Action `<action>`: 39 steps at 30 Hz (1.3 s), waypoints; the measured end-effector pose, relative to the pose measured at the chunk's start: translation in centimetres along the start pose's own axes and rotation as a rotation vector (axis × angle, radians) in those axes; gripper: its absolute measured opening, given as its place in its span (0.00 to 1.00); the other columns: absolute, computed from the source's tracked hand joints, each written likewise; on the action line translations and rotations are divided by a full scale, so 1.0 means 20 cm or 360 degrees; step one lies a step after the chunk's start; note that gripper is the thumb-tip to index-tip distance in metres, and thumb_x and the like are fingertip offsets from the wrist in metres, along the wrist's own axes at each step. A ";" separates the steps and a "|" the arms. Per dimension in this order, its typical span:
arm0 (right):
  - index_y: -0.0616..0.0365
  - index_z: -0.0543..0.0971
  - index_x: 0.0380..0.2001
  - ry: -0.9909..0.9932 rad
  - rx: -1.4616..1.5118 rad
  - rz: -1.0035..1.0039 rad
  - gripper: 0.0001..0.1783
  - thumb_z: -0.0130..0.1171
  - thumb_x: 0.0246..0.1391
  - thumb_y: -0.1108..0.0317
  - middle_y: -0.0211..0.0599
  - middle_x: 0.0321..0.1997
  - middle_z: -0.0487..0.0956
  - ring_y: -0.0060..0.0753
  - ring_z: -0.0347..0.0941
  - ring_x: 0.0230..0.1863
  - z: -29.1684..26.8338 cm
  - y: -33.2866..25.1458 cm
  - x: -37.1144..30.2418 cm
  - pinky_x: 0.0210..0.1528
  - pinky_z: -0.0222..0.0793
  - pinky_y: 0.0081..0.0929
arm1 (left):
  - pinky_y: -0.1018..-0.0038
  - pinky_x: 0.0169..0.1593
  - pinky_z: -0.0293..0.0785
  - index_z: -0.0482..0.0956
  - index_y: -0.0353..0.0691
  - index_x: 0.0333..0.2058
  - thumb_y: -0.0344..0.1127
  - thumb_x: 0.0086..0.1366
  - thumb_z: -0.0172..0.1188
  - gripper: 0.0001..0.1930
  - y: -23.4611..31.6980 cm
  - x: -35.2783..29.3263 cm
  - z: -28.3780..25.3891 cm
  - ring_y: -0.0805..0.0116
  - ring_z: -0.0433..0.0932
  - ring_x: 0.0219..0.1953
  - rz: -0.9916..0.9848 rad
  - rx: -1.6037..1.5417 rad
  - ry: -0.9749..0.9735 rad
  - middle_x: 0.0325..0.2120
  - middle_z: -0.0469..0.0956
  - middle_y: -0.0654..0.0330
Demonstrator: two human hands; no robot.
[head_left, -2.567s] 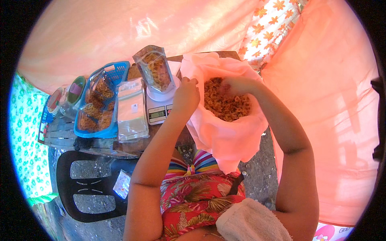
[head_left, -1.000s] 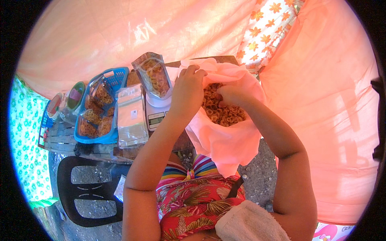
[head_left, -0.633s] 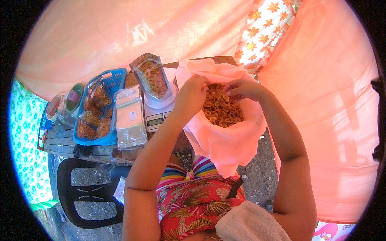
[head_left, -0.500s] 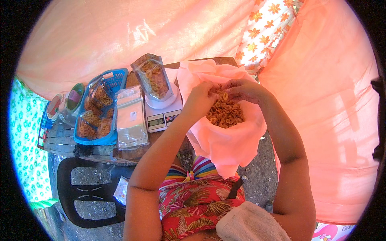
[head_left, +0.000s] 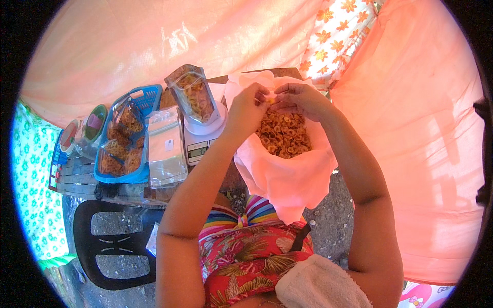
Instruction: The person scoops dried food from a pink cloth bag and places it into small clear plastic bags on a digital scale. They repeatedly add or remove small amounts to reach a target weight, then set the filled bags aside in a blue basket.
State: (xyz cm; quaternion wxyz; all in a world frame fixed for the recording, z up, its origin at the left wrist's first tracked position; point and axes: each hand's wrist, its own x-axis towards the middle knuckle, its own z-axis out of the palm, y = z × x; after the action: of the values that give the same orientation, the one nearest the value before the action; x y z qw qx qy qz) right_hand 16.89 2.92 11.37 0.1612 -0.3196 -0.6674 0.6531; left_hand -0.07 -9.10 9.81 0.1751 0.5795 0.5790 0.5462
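Over a heap of brown, curled banana chips (head_left: 285, 134) in a pink cloth-lined container, both hands meet at the fingertips. My left hand (head_left: 250, 109) pinches a small yellowish chip (head_left: 270, 101). From the other side, my right hand (head_left: 304, 100) has its thumb and fingers closed at the same chip; its grip is partly hidden. The pink cloth (head_left: 292, 177) drapes over the container and hangs toward me. To the left, a clear stand-up pouch (head_left: 194, 97) of chips rests on a white kitchen scale (head_left: 210, 123), whose display is partly covered by my left forearm.
Flat clear pouches (head_left: 167, 149) lie stacked left of the scale. Beyond them, a blue basket (head_left: 120, 178) holds several filled packs, beside clear tubs (head_left: 91, 131) on the slatted table (head_left: 77, 174). A black chair (head_left: 82, 241) stands below. Pink sheeting (head_left: 411, 143) hangs around.
Both hands have moved slightly up and left, toward the container's far side, uncovering more chips. My left forearm now covers more of the scale.
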 end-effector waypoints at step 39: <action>0.59 0.80 0.36 -0.0064 -0.0506 0.0006 0.09 0.56 0.51 0.72 0.32 0.32 0.80 0.23 0.75 0.30 -0.01 -0.04 -0.08 0.33 0.73 0.21 | 0.79 0.29 0.69 0.74 0.33 0.38 0.31 0.60 0.56 0.09 -0.04 -0.07 0.03 0.74 0.73 0.25 -0.0845 -0.0970 -0.0438 0.27 0.75 0.60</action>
State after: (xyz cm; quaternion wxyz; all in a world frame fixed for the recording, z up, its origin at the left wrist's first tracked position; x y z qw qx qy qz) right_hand 17.95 2.14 12.57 0.0940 -0.3290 -0.7649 0.5457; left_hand 0.35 -9.87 8.40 0.5485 0.3994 0.4915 0.5459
